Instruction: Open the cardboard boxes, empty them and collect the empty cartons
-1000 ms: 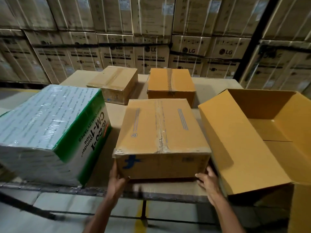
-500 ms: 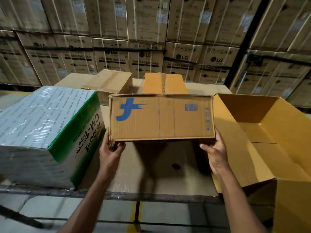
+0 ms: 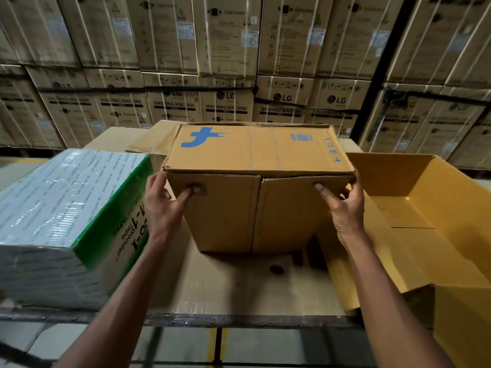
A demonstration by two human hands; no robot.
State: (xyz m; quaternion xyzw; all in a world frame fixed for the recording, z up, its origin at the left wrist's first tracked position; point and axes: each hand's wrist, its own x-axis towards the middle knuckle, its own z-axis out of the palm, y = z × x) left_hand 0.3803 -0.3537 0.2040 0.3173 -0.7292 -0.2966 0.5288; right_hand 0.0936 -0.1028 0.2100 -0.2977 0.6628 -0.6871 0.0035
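Gripped at both ends: box (image 3: 255,187), left hand (image 3: 166,205) and right hand (image 3: 345,208) curled round its side edges, thumbs pressed on the near face. Tilted over the cardboard-covered table (image 3: 239,288), blue-logo face up, seamed face toward the viewer. Left, just beside: one wrapped tape carton (image 3: 66,213). Right: one open, empty yellow carton (image 3: 425,208). Behind, partly hidden: another brown box (image 3: 148,142). Beyond: stacked washing-machine cartons (image 3: 225,102), too many to count.

Matt brown corrugated cardboard on the middle box (image 3: 255,187), blue ink printed flat on top. At left, the green-and-white pack (image 3: 66,208) gleams under glossy plastic wrap. At right, the open carton (image 3: 425,208) shows smooth yellow-tan cardboard.
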